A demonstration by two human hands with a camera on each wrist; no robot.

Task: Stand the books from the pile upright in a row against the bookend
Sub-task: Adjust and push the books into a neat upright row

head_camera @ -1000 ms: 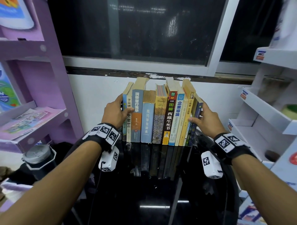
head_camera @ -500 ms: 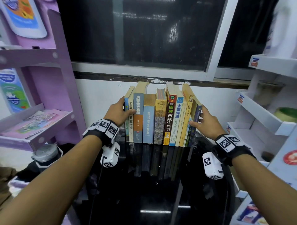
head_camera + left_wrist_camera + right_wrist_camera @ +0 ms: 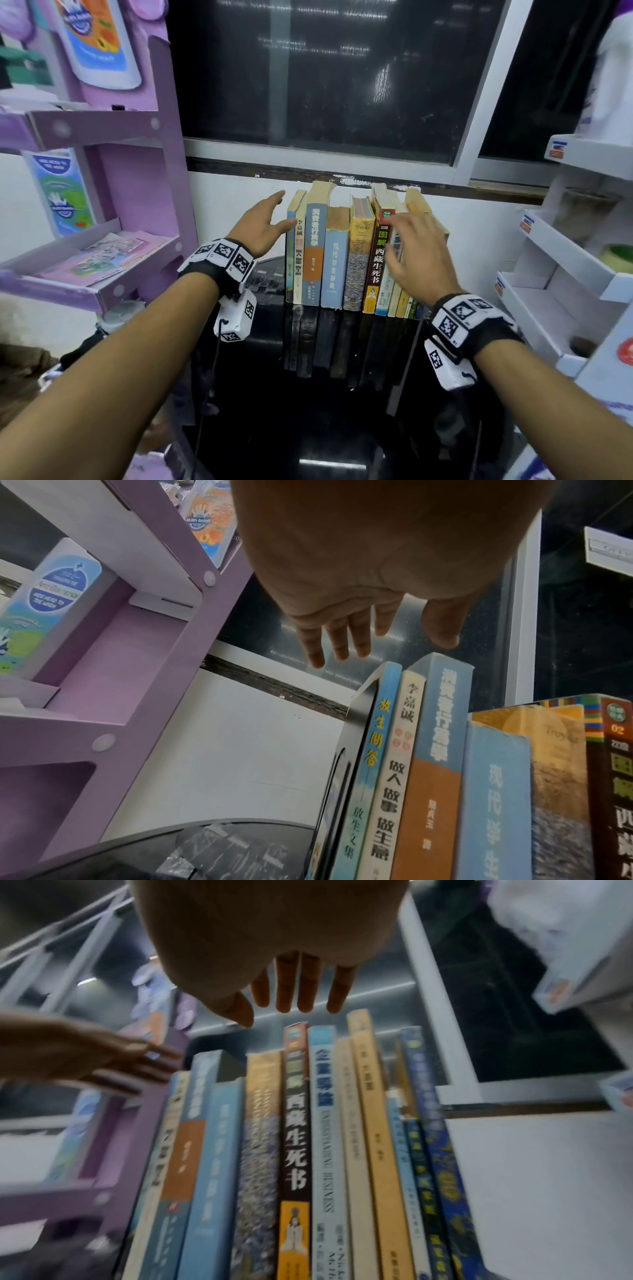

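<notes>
Purple shelf left, white shelf right of books; both hands empty, fingers spread.

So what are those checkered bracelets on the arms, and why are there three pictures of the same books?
Those are a person's two bare arms, not a machine. Each wrist wears a black band with square printed patterns and a small white camera box. One picture comes from a camera on the person's head, looking down at both hands. The other two come from the wrist cameras, looking along each palm towards the fingers, so the books look huge.

A row of books stands upright on a shiny black table under a dark window. A thin black bookend stands at the row's left end.

Nothing is held. The left hand is open beside the first book, fingers straight. The right hand is open too, fingers spread in front of the spines on the right; whether it touches them is hard to tell.
</notes>
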